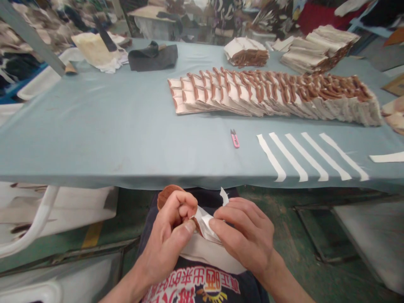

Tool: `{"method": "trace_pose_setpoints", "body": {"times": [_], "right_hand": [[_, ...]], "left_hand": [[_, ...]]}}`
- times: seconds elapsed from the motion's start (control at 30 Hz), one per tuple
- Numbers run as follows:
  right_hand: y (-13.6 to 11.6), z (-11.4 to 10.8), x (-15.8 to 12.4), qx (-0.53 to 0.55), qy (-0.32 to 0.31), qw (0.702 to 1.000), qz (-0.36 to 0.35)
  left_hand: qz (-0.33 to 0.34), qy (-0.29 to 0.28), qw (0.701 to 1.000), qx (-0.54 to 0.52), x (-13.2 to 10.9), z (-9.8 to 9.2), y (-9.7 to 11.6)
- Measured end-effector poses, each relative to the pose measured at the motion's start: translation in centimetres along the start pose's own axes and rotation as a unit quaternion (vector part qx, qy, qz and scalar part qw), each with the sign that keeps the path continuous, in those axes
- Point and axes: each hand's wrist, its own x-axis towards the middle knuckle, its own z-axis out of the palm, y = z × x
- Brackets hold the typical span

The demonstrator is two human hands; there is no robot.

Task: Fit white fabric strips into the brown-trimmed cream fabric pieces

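Note:
Over my lap, in front of the table edge, my left hand pinches the edge of a cream and brown fabric piece. Its brown part shows behind my left fingers. My right hand grips a white strip between thumb and fingers, against the fabric. One end of the strip sticks up above my right fingers. Both hands are close together, and the fingertips partly hide where strip and fabric meet.
On the blue-covered table lie pink thread snips and several white strips. Behind them runs a long row of overlapping cream and brown fabric pieces. Fabric stacks and a dark cloth sit at the back.

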Motion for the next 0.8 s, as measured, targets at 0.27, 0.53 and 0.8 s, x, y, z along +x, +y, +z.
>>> {"method": "trace_pose_setpoints", "body": {"times": [0.27, 0.53, 0.8], "right_hand": [[-0.1, -0.4, -0.6, 0.015, -0.007, 1.0, -0.012], [-1.1, 0.8, -1.0, 0.268, 0.066, 0.892, 0.359], [0.9, 0.2, 2.0, 0.428, 0.179, 0.739, 0.489]], "left_hand": [[0.0, 0.02, 0.996, 0.091, 0.0, -0.1, 0.2], [0.011, 0.099, 0.979, 0.18, -0.4, 0.6, -0.3], [-0.055, 0.021, 0.974, 0.22, 2.1, 0.1, -2.5]]}}
